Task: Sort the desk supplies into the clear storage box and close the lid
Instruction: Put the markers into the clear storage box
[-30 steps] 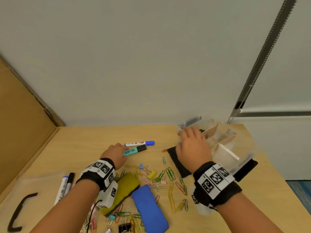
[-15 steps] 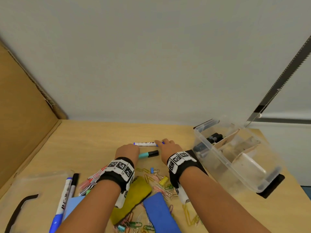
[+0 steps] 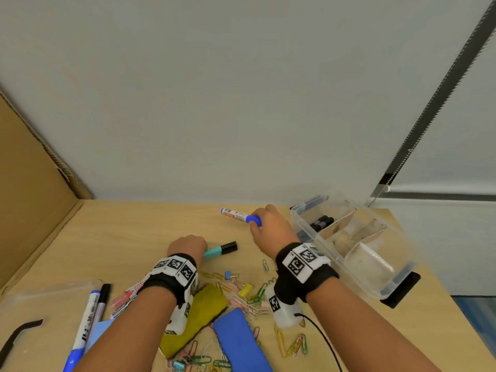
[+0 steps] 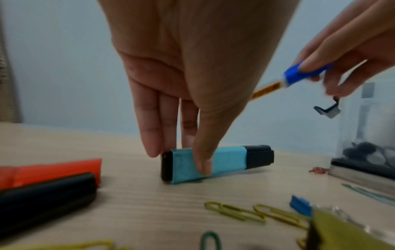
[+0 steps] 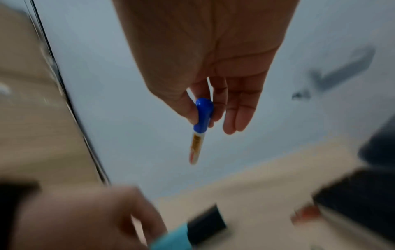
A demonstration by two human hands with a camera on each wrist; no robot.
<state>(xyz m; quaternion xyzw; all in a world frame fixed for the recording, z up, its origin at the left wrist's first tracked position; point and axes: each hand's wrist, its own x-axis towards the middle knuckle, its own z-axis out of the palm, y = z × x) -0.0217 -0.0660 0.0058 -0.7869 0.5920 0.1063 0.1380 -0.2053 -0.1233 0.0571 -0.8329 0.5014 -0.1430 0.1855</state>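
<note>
Blue-capped marker [image 3: 239,216] was pinched at its cap by the right hand [image 3: 271,229], lifted off the worktop [image 3: 139,232], body pointing away from the clear storage box [image 3: 357,253]; presumably held so for transfer into the box's pen compartment, just beside. Teal highlighter [image 4: 215,161] lay flat on the worktop, pinched between thumb and fingers of the left hand [image 4: 192,76], not yet raised. Box lid was off.

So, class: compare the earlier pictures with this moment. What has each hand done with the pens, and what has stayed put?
The right hand has taken hold of the blue-capped marker and lifted it off the desk beside the clear storage box. The left hand now pinches the teal highlighter, which still lies flat. Paper clips remain scattered.
</note>
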